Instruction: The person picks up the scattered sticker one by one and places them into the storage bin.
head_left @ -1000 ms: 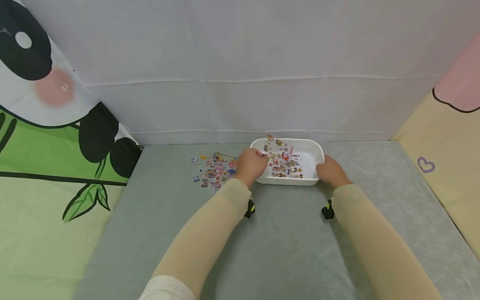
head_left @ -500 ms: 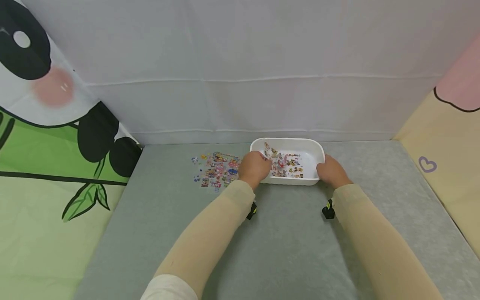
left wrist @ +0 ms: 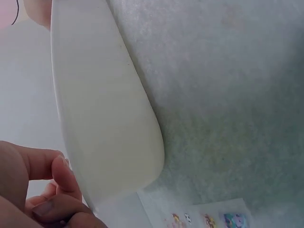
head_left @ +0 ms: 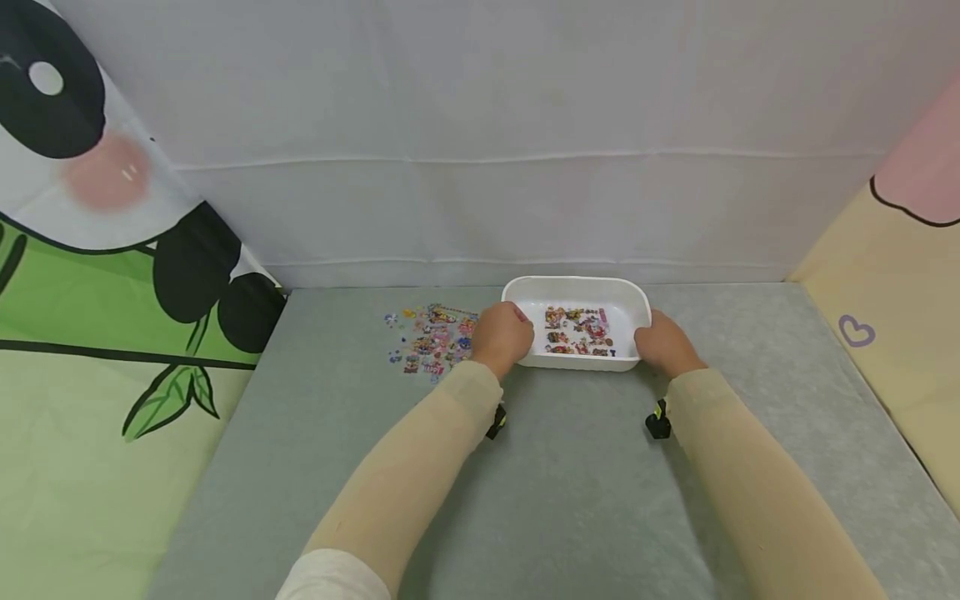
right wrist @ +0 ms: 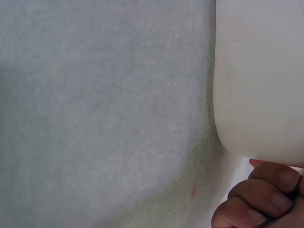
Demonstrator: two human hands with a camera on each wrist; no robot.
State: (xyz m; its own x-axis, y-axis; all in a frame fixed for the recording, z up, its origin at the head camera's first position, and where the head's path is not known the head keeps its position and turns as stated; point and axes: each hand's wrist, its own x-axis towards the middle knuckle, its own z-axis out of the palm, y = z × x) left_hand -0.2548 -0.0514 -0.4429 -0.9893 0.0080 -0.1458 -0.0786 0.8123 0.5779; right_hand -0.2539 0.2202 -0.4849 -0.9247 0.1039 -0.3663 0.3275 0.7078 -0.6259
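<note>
A white plastic tray [head_left: 581, 363] stands on the grey cloth near the back wall. Flat inside it lies a clear sticker sheet [head_left: 579, 327] with small colourful figures. My right hand [head_left: 663, 342] grips the tray's right end; in the right wrist view its fingers [right wrist: 266, 202] curl at the tray's end. At the left end, my left hand [head_left: 504, 337] is bent close to the rim. The left wrist view shows its fingers [left wrist: 59, 204] curled beside that rim, but whether they pinch anything is unclear.
More colourful stickers [head_left: 431, 342] lie on the grey cloth [head_left: 577, 483] left of the tray, partly behind the left hand. A white cloth wall [head_left: 480, 208] rises close behind. Printed panels stand at the left [head_left: 112, 400] and right [head_left: 885, 333].
The sticker sheet, raised at its left side and near the left hand before, now lies flat in the tray. My left hand has drawn slightly left. The right hand stays at the tray.
</note>
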